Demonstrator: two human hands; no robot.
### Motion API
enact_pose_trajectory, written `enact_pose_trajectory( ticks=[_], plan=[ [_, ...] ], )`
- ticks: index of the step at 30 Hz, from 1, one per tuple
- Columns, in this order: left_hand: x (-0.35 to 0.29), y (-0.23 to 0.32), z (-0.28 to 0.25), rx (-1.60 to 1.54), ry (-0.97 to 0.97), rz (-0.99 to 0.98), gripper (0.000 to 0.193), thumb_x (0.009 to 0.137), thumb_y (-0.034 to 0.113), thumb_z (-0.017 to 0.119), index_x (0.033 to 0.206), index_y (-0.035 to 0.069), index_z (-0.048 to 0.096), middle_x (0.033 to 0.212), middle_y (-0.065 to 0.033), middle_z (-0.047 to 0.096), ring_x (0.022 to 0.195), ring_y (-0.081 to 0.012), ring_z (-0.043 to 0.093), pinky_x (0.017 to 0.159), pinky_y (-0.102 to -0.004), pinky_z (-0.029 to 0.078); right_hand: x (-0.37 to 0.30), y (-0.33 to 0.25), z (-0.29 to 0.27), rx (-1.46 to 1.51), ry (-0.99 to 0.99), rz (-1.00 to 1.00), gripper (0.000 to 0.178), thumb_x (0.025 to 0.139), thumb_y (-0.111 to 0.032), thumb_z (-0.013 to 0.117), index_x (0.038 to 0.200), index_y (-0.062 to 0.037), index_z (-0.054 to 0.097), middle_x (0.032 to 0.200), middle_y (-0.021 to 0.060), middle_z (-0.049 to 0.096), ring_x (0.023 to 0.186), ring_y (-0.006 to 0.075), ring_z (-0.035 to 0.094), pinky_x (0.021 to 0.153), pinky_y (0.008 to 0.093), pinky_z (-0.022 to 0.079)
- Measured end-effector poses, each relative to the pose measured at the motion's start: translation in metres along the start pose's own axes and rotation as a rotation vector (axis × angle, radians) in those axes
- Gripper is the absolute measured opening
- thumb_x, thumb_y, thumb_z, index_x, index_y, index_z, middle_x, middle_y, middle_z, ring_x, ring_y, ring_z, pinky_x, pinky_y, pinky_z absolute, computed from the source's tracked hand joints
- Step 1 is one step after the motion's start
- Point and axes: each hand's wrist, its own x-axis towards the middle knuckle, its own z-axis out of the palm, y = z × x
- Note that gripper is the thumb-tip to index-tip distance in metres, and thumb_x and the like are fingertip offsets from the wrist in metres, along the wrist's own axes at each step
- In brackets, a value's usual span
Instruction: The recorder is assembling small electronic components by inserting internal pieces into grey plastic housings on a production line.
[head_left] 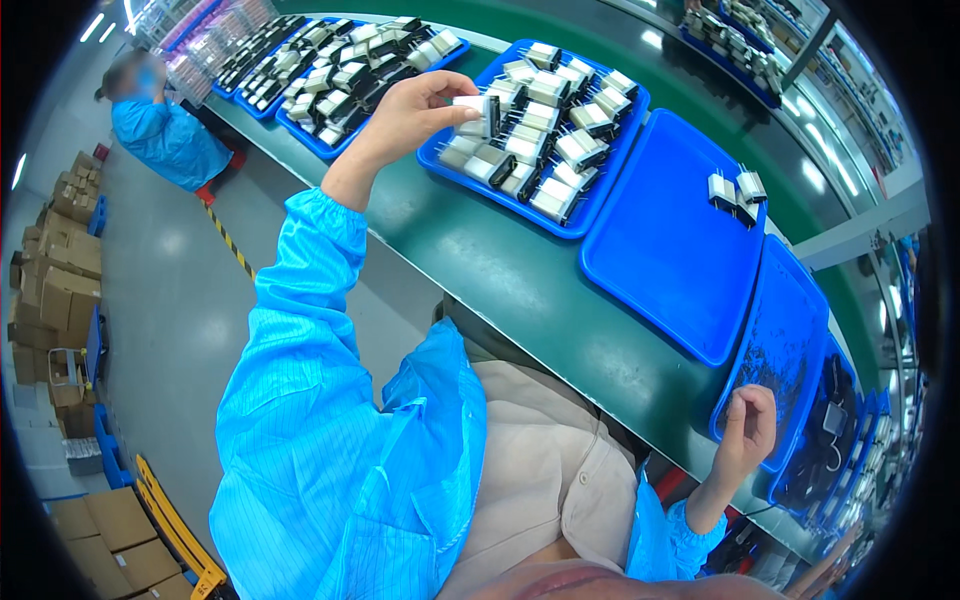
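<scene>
My left hand [425,115] pinches a white, block-shaped electronic component [478,116] with a black edge between thumb and fingers. It is held above the left part of a blue tray [445,160] filled with similar white-and-black components [530,145], several showing thin metal pins. To the right, a second blue tray [665,235] has a small cluster of such components [735,195] at its far right corner. My right hand [745,435] is raised over the near edge of a third blue tray [770,335] with dark bits on its bottom. Its fingers are curled against the thumb; anything between them is too small to make out.
More filled blue trays [350,85] stand farther left on the green worktable [470,270]. A person in blue [165,135] is at the far left. Cardboard boxes [65,270] and a yellow metal frame [180,525] stand on the floor. Components lie on a shelf [735,60] opposite.
</scene>
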Motion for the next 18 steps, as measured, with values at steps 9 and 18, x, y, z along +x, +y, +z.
enact_pose_trajectory(
  ticks=[9, 18],
  plan=[
    [0.068, -0.007, 0.042, 0.308, -0.111, 0.194, 0.028, 0.091, 0.027, 0.071, 0.11, 0.007, 0.072, 0.103, -0.0089, 0.072, 0.089, -0.0232, 0.066, 0.08, -0.0346, 0.052, -0.005, -0.008, 0.0, -0.056, 0.027, -0.038, 0.007, 0.092, 0.007, 0.061, 0.097, 0.0021, 0.062, 0.096, 0.01, 0.06, 0.081, 0.0136, 0.054, 0.068, 0.0231, 0.043],
    [0.04, 0.01, 0.08, 0.521, 0.284, 0.604, 0.012, 0.091, 0.018, 0.07, 0.097, 0.008, 0.074, 0.103, -0.0119, 0.071, 0.104, -0.0282, 0.064, 0.093, -0.0394, 0.049, -0.004, 0.002, -0.038, -0.271, 0.081, -0.017, 0.008, 0.089, 0.003, 0.065, 0.096, 0.0011, 0.067, 0.091, 0.0104, 0.066, 0.076, 0.0194, 0.06, 0.067, 0.027, 0.046]
  ],
)
